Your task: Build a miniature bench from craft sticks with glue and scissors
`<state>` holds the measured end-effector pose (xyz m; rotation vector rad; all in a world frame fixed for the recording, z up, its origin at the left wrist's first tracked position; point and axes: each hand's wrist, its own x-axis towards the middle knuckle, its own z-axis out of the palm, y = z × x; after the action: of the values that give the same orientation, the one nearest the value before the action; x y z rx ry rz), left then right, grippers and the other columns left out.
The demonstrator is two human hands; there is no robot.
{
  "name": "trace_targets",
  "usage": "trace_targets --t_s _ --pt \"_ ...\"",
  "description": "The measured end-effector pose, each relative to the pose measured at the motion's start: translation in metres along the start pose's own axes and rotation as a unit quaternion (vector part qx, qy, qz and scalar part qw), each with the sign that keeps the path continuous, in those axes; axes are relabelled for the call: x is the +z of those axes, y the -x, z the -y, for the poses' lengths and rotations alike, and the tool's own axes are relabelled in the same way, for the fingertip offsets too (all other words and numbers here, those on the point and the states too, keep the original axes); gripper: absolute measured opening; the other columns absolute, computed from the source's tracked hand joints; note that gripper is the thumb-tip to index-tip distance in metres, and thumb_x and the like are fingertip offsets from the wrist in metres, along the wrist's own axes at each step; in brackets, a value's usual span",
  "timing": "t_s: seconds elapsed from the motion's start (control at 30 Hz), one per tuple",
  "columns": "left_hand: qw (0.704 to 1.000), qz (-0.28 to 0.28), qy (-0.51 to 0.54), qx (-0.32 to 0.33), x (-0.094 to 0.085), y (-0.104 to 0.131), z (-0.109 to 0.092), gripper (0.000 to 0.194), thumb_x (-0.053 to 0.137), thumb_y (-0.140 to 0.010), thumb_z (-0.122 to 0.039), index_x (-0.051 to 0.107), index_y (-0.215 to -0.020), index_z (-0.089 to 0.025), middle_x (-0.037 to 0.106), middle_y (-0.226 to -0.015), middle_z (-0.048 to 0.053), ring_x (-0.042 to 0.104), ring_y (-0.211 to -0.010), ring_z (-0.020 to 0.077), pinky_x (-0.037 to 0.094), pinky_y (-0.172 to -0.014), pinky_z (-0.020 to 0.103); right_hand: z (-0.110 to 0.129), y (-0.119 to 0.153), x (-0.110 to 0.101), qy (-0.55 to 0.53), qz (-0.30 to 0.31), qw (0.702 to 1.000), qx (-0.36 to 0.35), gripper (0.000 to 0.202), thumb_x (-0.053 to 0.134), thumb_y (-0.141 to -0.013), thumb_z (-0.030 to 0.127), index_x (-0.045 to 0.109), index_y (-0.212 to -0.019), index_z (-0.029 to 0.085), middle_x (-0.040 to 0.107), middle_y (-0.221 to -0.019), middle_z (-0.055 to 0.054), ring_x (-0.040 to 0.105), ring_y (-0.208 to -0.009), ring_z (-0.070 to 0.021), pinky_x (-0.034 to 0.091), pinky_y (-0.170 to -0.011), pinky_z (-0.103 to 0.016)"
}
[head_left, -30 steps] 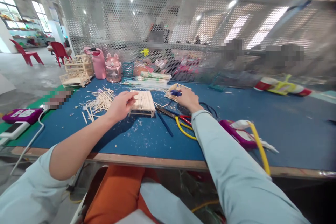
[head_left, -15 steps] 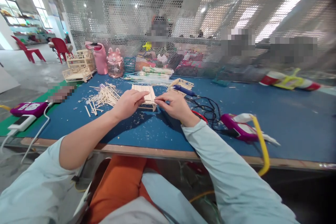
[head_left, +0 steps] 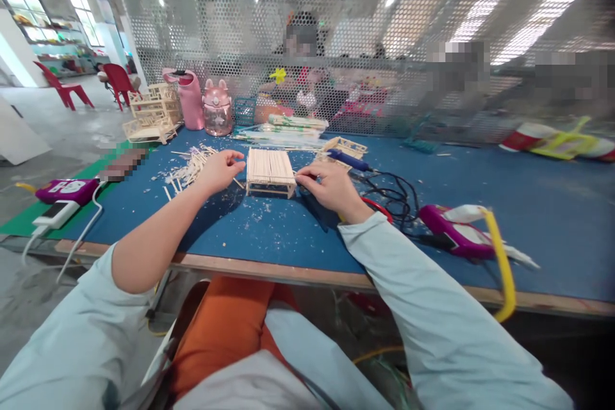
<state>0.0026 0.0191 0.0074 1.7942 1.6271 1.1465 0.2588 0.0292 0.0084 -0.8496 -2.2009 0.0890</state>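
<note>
A small stick-built frame (head_left: 270, 168) with a slatted top stands upright on the blue table mat (head_left: 269, 230). My left hand (head_left: 221, 171) is off its left side, fingers apart and slightly curled, with a short stick (head_left: 238, 183) lying on the mat just under the fingertips. On the other side, my right hand (head_left: 327, 186) has thumb and forefinger pressed together at the frame's right front corner; what is between them is too small to make out. Beyond my left hand lies a pile of loose sticks (head_left: 192, 165).
Behind are a second stick frame (head_left: 346, 148), a blue-handled tool (head_left: 348, 160) with black cable, packs of sticks (head_left: 288, 131), a jar (head_left: 218, 109) and a pink bottle (head_left: 191, 101). Purple devices (head_left: 456, 230) with yellow straps lie at both sides. A perforated screen stands behind.
My left hand has lifted off the slatted top and moved left, its fingers spreading. My right hand stays by the frame's right corner. The whole view has shifted slightly.
</note>
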Motion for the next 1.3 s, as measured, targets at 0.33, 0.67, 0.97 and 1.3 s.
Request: trace_targets --t_s 0.33,0.67,0.97,1.3 --pt "0.990 0.069 0.100 -0.073 0.004 0.005 -0.006 0.026 0.060 -0.076 -0.018 0.060 -0.101 -0.011 0.056 -0.064 0.002 0.051 -0.049 0.0103 0.042 -0.054 0.028 -0.002 0.000 0.002 0.016 0.007 0.999 -0.039 0.017 0.056 -0.080 0.024 0.069 -0.071 0.017 0.068 -0.066 -0.005 0.059 -0.062 -0.0155 0.042 -0.061 -0.029" --pt "0.995 0.079 0.030 -0.050 0.004 0.010 -0.014 0.035 0.061 -0.073 -0.017 0.059 -0.107 -0.009 0.054 -0.063 -0.001 0.047 -0.049 0.0081 0.038 -0.055 0.026 -0.002 0.000 0.004 0.028 0.007 0.998 -0.051 0.016 0.058 -0.079 0.025 0.070 -0.071 0.018 0.065 -0.061 -0.003 0.056 -0.058 -0.0138 0.040 -0.058 -0.027" --pt "0.996 0.073 0.039 -0.033 0.009 0.007 -0.007 0.031 0.058 -0.074 -0.021 0.060 -0.103 -0.012 0.054 -0.062 0.000 0.047 -0.048 0.0094 0.037 -0.052 0.025 -0.002 0.000 0.006 0.036 0.016 0.998 -0.047 0.019 0.055 -0.080 0.023 0.072 -0.073 0.016 0.068 -0.068 -0.007 0.058 -0.063 -0.0159 0.042 -0.062 -0.030" --pt "0.997 0.066 0.025 -0.010 0.012 0.009 -0.005 0.036 0.063 -0.069 -0.025 0.060 -0.103 -0.012 0.055 -0.061 -0.001 0.050 -0.051 0.0119 0.038 -0.056 0.027 0.000 0.001 0.007 0.026 0.007 0.999 -0.025 0.015 0.055 -0.078 0.021 0.070 -0.076 0.018 0.065 -0.067 -0.004 0.056 -0.062 -0.0146 0.041 -0.061 -0.029"
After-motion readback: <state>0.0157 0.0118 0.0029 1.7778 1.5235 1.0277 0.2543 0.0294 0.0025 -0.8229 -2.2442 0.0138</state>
